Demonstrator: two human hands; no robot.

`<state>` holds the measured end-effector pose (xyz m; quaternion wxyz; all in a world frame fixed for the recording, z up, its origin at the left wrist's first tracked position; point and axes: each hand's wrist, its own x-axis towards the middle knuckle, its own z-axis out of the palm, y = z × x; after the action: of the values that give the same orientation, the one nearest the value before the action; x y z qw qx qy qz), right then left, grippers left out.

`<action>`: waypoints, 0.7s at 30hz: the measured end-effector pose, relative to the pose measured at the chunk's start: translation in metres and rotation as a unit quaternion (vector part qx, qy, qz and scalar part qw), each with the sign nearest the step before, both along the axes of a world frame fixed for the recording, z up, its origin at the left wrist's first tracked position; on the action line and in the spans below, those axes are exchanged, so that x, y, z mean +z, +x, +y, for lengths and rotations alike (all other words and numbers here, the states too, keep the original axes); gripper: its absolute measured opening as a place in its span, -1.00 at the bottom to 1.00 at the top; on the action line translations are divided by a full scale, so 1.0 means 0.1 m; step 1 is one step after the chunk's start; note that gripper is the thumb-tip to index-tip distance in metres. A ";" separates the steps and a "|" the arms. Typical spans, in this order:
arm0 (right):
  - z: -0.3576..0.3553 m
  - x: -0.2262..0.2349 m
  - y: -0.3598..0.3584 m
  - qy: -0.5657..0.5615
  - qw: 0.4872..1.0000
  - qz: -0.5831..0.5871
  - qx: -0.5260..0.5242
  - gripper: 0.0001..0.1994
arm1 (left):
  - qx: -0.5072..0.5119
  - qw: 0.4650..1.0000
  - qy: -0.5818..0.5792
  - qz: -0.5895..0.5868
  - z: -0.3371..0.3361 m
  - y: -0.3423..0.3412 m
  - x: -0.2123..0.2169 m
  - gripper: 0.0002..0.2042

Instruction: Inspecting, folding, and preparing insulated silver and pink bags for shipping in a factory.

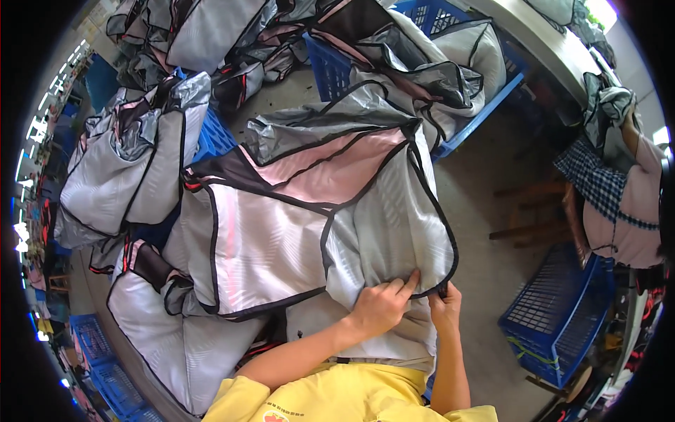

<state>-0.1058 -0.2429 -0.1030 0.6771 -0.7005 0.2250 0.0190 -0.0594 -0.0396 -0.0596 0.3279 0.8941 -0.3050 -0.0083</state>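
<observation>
A large sewn fabric cover (pixel 278 246), pale silver-pink with black bound edges, hangs spread out before me. My left hand (pixel 383 304) grips the cloth near its lower right panel, the fingers pointing right; the thumb is hidden. Close beside it, my right hand (pixel 445 307) pinches the black edging at the lower right corner. A pink inner panel (pixel 330 165) and a crumpled silver lining (pixel 316 116) show at the cover's upper part.
More such covers lie in a heap (pixel 133 162) at the left and fill a blue crate (pixel 464 130) at the far right. Another blue crate (pixel 555 316) stands on the floor at right. Beyond it, a person in a checked apron (pixel 608 186) handles grey fabric beside a wooden stool (pixel 534 214).
</observation>
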 end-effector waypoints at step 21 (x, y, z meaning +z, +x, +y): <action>0.30 0.98 1.68 -0.396 0.912 -0.052 0.089 -0.45 | 0.016 0.996 -0.084 0.025 0.01 -0.11 -0.27 -0.30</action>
<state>0.0622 -0.2125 -0.0052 0.3502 -0.9283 0.1151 -0.0484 -0.0708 -0.0388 -0.0865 0.4094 0.8677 -0.2820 -0.0003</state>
